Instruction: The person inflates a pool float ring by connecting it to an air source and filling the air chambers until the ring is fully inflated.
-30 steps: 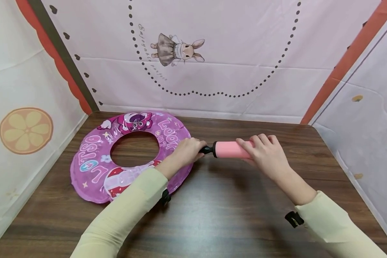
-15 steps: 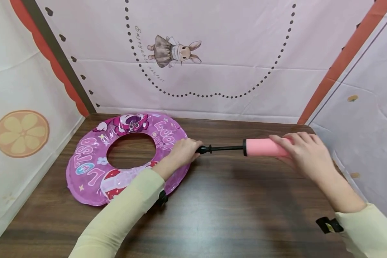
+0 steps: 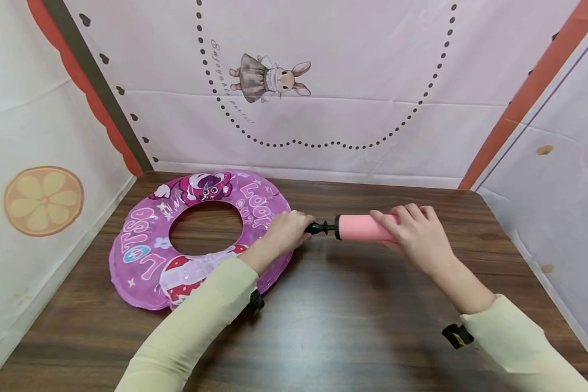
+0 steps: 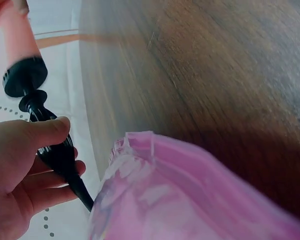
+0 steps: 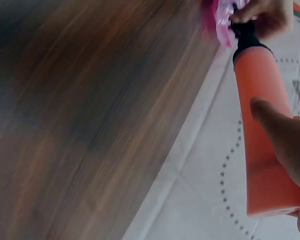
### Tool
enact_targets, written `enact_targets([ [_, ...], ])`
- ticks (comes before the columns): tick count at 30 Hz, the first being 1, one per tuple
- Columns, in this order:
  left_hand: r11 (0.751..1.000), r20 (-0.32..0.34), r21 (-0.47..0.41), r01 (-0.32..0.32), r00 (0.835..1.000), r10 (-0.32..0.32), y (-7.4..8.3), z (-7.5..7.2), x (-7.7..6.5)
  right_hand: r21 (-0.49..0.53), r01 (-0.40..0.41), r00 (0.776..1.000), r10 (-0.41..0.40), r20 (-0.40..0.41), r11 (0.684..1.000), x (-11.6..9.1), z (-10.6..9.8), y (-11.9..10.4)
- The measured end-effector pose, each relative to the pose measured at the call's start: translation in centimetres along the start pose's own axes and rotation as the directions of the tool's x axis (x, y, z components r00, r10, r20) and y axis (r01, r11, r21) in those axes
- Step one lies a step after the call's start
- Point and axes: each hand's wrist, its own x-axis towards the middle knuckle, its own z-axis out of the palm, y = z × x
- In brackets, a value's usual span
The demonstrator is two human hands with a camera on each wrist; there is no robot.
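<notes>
Wooden tabletop point(image 3: 333, 332), purple ring point(image 3: 144, 250) partly behind sleeve point(image 3: 191, 318), left hand point(image 3: 285, 231) curled round black handle point(image 3: 316, 228), right hand point(image 3: 418, 238) gripping pink barrel point(image 3: 362, 227)

Left hand point(image 3: 289, 228), right hand point(image 3: 416, 237) curled

The table point(image 3: 343, 332) is brown; pale cloth point(image 3: 357, 71) bears a rabbit print point(image 3: 269, 79).
</notes>
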Motion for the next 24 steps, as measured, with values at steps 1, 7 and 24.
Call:
enact_targets([
  [1,1.000,-0.002,-0.004,0.001,1.000,-0.001,0.0,0.0,0.0,-0.004,0.003,1.000,-0.003,-0.008,1.000,0.4,0.3,-0.4],
  [7,0.999,-0.022,-0.037,-0.009,1.000,0.008,-0.1,-0.2,-0.1,-0.019,0.025,1.000,-0.025,-0.006,1.000,1.5,0.6,-1.2],
  [24,1.000,-0.010,-0.017,0.015,1.000,-0.015,-0.5,-0.3,0.2,0.010,-0.076,0.995,0.075,0.067,0.997,-2.7,-4.9,5.4],
])
